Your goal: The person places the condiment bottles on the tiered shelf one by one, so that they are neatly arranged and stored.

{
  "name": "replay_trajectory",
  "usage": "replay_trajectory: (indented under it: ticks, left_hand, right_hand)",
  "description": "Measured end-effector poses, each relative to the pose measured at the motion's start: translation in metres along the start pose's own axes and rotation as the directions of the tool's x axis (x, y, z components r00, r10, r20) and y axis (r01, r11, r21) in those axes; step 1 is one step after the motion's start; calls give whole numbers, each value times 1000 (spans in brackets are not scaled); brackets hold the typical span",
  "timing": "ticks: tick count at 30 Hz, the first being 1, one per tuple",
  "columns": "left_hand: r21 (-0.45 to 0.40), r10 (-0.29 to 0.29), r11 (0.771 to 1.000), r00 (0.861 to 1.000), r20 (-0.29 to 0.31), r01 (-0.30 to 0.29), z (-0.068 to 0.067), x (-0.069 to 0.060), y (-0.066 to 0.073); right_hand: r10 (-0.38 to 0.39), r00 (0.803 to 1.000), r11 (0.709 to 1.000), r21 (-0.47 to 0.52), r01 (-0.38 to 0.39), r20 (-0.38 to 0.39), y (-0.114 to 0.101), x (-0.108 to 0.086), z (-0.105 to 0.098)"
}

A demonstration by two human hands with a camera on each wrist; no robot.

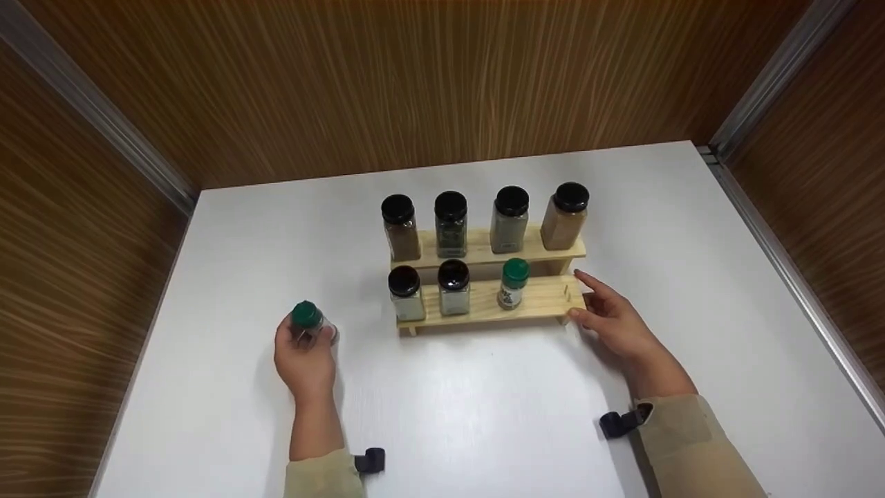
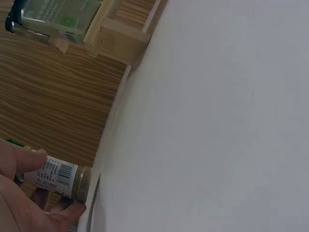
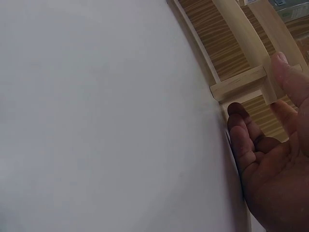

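Note:
At the left, my left hand (image 1: 304, 360) grips a small spice jar (image 2: 60, 179) with a green cap, thumb on one side and fingers on the other. Its white label carries a barcode, and its base is close to the tabletop. A two-tier wooden spice rack (image 1: 546, 301) stands mid-table. My right hand (image 1: 619, 328) holds the right end of its lower shelf, thumb toward the front and index finger toward the back. On that shelf stand two black-capped jars (image 1: 454, 290) and one green-capped jar (image 1: 513, 283). Several black-capped jars (image 1: 451, 225) line the upper shelf.
The white tabletop (image 1: 470, 408) surrounds the rack. Wood-grain panels enclose it, with the back panel (image 1: 442, 83) behind the rack and others on the left and right. A metal rail (image 1: 795, 277) runs along the right side.

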State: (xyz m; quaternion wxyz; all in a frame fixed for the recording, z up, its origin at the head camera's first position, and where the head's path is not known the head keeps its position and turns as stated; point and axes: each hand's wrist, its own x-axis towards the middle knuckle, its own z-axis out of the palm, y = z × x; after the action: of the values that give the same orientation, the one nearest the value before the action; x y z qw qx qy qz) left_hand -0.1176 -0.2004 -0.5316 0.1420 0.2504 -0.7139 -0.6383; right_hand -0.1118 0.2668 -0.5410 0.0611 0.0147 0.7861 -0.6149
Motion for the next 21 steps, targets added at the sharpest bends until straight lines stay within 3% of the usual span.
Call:
replay_trajectory:
  ticks: [6, 13, 18, 21]
  left_hand:
    - [8, 71, 997, 997, -22, -70, -1, -7, 16]
    - [-33, 160, 986, 986, -43, -161, -4, -16, 47]
    - [-80, 237, 968, 971, -24, -239, -3, -25, 71]
    - [-94, 304, 948, 953, -8, -303, -2, -30, 85]
  right_hand:
    - [-3, 1000, 1000, 3, 3, 0, 0, 2, 2]
    - [5, 1000, 1000, -1, -5, 5, 0, 3, 4]
    - [-2, 1000, 1000, 6, 2, -1, 0, 5, 6]
    - [-10, 1000, 1000, 8, 10, 1, 1, 6, 7]
